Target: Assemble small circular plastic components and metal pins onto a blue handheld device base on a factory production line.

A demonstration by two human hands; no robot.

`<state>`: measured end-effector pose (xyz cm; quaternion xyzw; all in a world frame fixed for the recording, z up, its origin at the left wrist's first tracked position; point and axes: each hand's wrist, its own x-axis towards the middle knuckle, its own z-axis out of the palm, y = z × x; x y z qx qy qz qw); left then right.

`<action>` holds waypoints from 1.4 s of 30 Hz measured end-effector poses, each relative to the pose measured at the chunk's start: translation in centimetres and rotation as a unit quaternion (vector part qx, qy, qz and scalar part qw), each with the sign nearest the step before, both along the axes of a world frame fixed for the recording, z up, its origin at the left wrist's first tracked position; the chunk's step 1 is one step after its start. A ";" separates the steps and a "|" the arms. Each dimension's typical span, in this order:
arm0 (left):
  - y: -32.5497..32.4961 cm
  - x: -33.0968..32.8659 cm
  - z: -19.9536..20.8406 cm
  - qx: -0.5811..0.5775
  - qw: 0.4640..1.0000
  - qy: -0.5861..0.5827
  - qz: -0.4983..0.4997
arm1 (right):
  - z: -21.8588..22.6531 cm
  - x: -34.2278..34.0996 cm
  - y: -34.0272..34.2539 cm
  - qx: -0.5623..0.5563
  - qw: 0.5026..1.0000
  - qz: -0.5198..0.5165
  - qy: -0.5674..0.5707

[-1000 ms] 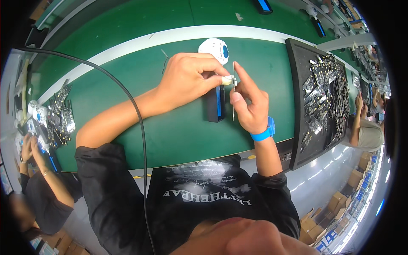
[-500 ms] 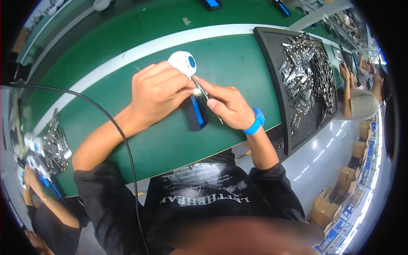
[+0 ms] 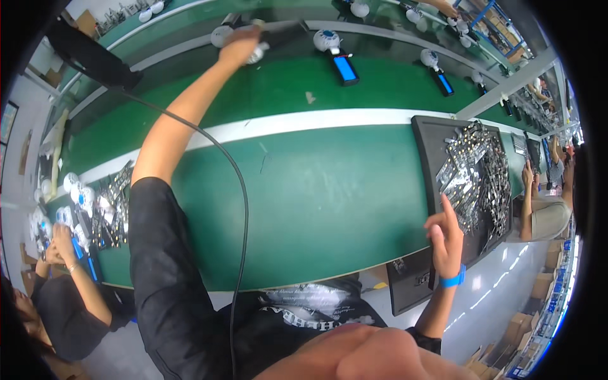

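Observation:
My left hand [image 3: 240, 45] is stretched far forward over the green belt, blurred by motion. Right beside it are a white round device [image 3: 221, 37] and another white rounded part [image 3: 256, 54], with a smeared dark shape [image 3: 285, 35] to the right. Whether the fingers grip any of these cannot be made out. My right hand [image 3: 447, 239], with a blue watch on the wrist, is raised at the bench's right front edge by the black tray [image 3: 425, 158]. Its index finger points up, the others bend apart, and nothing shows in it.
Circuit boards [image 3: 475, 177] heap in the tray. White ball-shaped devices [image 3: 327, 40] with blue-faced black blocks [image 3: 344, 68] stand along the belt. A black cable [image 3: 244, 209] hangs across the view. At the left a co-worker's hands [image 3: 62, 242] work beside more boards [image 3: 113, 212].
My left hand has swung from the bench to the far belt. My right hand has moved right, towards the tray. The white device, black block and tweezers have left the bench middle. The view has tilted up.

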<state>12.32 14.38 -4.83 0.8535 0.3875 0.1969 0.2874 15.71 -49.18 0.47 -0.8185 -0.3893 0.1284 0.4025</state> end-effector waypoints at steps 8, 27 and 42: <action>8.7 -0.3 -0.7 0.460 0.888 0.016 0.003 | 0.7 4.2 -4.5 -0.099 0.978 -0.056 -0.173; -10.5 6.4 -2.8 0.002 0.992 -0.029 -0.120 | 0.3 17.2 1.7 -0.266 0.877 0.200 -0.346; -27.3 -10.2 -1.4 -0.335 0.917 -0.039 -0.215 | -3.5 -2.3 7.4 0.143 0.971 0.060 0.183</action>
